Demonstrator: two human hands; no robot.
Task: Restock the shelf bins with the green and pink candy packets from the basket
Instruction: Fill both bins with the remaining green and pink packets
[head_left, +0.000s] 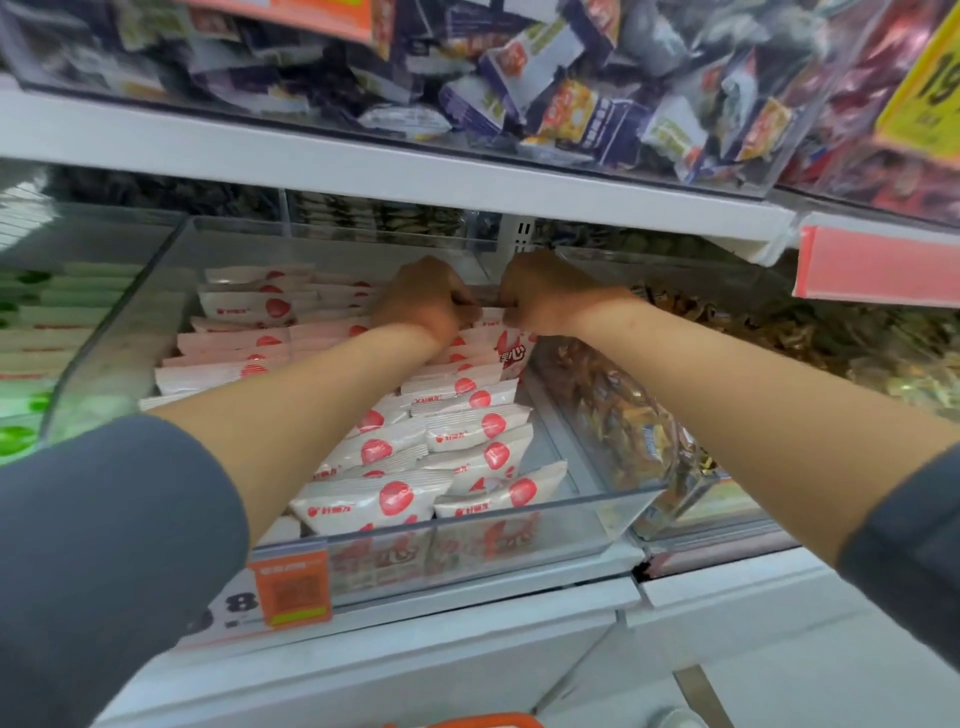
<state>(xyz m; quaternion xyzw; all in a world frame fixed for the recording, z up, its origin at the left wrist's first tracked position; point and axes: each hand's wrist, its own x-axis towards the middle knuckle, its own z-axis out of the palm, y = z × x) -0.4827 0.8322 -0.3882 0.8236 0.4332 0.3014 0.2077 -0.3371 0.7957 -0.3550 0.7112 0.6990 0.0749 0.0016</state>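
While both my arms reach to the back of the clear plastic shelf bin (587, 500), my left hand (423, 299) and right hand (540, 293) sit almost knuckle to knuckle. Their fingers are curled onto the pink-and-white candy packets (493, 332) standing there. That row lies directly beneath and between my grips, its long axis running left to right, so neither hand is nearer.

Fingertips of the left hand (423, 299) and right hand (540, 293) are hidden; basket (467, 721) cropped below.
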